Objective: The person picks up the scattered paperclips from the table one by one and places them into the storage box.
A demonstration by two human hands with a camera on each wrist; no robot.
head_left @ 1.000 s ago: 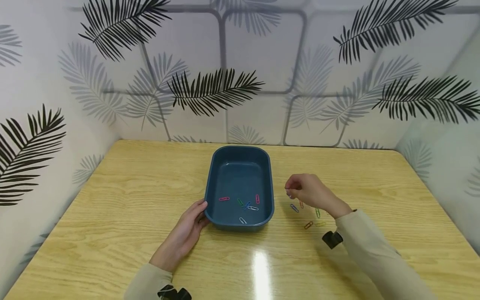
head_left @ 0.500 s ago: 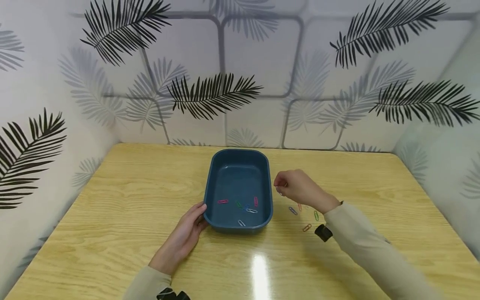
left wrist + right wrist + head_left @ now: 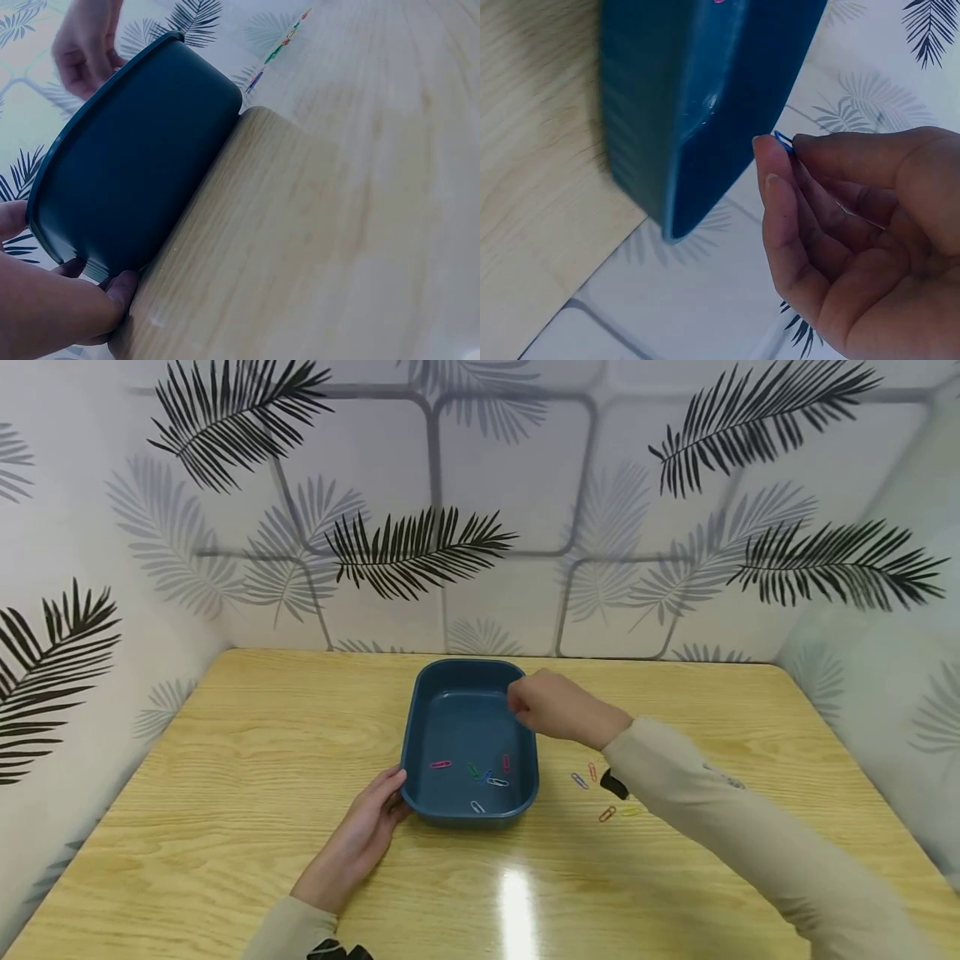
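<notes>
A dark blue plastic bin (image 3: pixel 461 727) stands on the table, with several coloured paper clips, including a pink one (image 3: pixel 440 765) and a white one (image 3: pixel 477 807), lying in its near half. My left hand (image 3: pixel 360 839) grips its near left side, thumb on the rim and fingers against the outer wall, as the left wrist view also shows. Over the bin's right rim is my right hand (image 3: pixel 562 706). Its thumb and index finger pinch a blue paper clip (image 3: pixel 784 142), seen in the right wrist view; the head view hides that clip behind the hand.
Loose paper clips lie on the wooden table (image 3: pixel 300 718) right of the bin: a blue-purple one (image 3: pixel 580 781), a red one (image 3: pixel 592 772), a brownish-red one (image 3: pixel 607 814) and yellow (image 3: pixel 632 810). My right sleeve covers part of that area. A leaf-patterned wall rises behind.
My right hand has moved left and away from me, from over the loose clips to above the bin's right rim. My left hand stays at the bin.
</notes>
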